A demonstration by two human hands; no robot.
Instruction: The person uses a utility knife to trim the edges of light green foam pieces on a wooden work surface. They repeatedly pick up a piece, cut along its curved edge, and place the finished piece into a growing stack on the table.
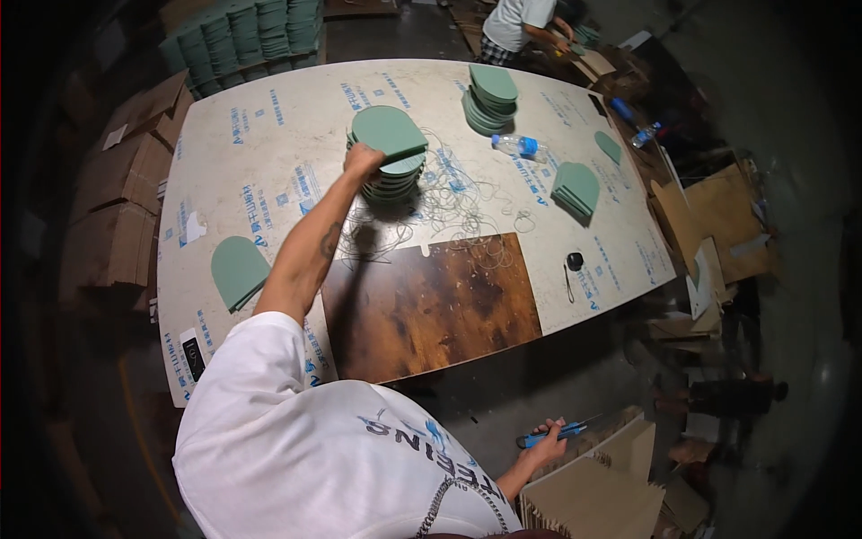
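Note:
My left hand [364, 162] reaches far across the table and grips the near left edge of the top green arch-shaped pads [388, 130] on a tall stack. Its fingers are closed and partly hidden by the pads. Thin clear string [467, 202] lies in loose tangles beside the stack. Low on the right, off the table's near edge, my right hand [548, 446] is wrapped round a blue utility knife [533, 440]. The blade sticks out, pointing away to the right.
More green pads lie on the white table [296, 108]: a far stack [494, 85], a right pile [577, 186] and a left pile [239, 269]. A brown board [431, 305], a water bottle [514, 145] and a black tape measure [575, 261] lie there too. Cardboard [593, 485] stands at lower right. Another person [521, 25] works beyond.

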